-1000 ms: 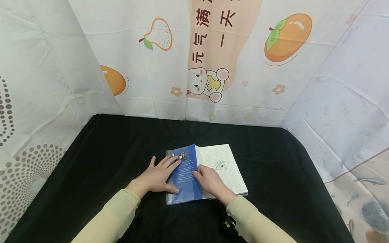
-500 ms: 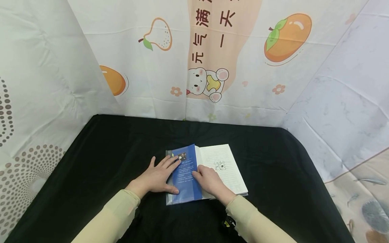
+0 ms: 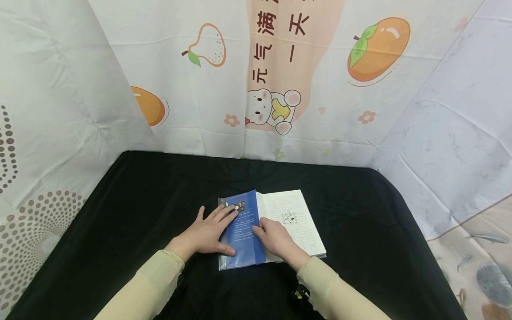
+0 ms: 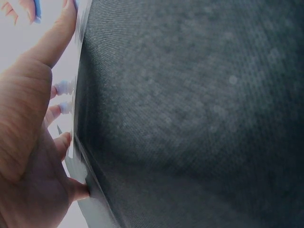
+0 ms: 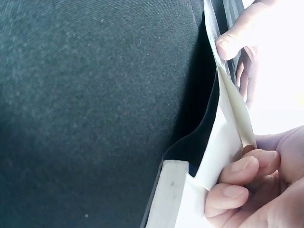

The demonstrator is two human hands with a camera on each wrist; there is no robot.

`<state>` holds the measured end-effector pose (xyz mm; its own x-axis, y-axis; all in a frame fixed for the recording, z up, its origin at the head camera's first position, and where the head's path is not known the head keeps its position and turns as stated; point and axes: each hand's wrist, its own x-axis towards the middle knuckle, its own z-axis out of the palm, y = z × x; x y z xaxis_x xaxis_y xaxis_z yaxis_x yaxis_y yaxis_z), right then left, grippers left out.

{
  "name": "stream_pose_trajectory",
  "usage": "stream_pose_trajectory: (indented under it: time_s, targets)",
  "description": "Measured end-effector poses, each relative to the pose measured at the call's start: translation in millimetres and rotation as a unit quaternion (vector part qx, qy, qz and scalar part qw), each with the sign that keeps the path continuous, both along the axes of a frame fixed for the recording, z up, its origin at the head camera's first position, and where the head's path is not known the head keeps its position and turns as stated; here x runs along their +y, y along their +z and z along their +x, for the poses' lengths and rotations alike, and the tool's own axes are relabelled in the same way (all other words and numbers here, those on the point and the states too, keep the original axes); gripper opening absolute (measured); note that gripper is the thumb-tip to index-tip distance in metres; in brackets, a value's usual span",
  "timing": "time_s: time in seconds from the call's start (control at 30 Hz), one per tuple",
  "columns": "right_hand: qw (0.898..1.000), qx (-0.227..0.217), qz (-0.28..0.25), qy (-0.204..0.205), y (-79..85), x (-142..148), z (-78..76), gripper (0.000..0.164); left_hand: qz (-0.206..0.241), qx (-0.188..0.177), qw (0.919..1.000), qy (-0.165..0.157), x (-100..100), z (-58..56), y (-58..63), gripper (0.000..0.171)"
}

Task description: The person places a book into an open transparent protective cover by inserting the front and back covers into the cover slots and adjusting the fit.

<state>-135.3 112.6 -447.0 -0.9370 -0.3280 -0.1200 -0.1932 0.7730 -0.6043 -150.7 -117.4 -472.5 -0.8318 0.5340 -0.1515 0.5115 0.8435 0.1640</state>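
An open book (image 3: 308,238) lies near the front of the black-covered table, its right page showing lines of text and a small drawing. A blue jacket flap (image 3: 245,242) with white print and a small photo covers its left side, and a clear plastic cover edge (image 3: 222,263) sticks out beyond it. My left hand (image 3: 206,233) rests on the flap and cover edge with fingers spread. My right hand (image 3: 277,238) pinches the flap's right edge with curled fingers (image 5: 240,171), seen from below in the right wrist view. The page block (image 5: 168,194) shows there too.
Black cloth (image 3: 168,186) covers the table. White printed curtains (image 3: 320,111) stand behind it and on both sides. A small black and yellow object (image 3: 301,292) is partly visible by the right sleeve.
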Motion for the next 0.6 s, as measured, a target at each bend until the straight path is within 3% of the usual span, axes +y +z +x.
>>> stream_pose_trajectory:
  time_s: [0.6]
  targets:
    - [1.0,-0.018,0.001,0.004,0.9,-2.6,0.6,0.025,0.003,-0.004,1.0,-0.003,-0.3,0.5,0.6,0.111]
